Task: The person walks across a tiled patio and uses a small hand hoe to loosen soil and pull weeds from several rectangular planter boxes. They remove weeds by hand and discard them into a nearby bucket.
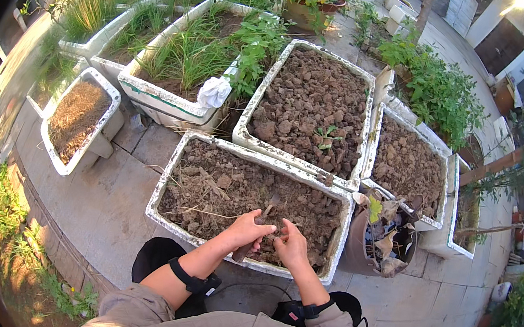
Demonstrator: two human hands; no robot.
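Note:
Before me a white foam planter box (pixel 263 152) holds loose brown soil (pixel 220 183) with bits of dry straw. Above its near half, my left hand (pixel 249 232) is closed around a small hand trowel (pixel 242 251). The trowel's dark handle sticks out below the palm, and its narrow blade points away over the soil. My right hand (pixel 293 246) is close beside it on the right, fingers bent and spread, with nothing visible in them. Its fingertips point toward the left hand.
Behind stands a larger foam box of clods (pixel 309 100) with a small seedling (pixel 327 137). At right are a bucket of dry leaves (pixel 383 237) and another soil box (pixel 409 167). Leftward are a straw-filled tub (pixel 80 116) and a grassy box (pixel 182 55) with a white cloth (pixel 214 92).

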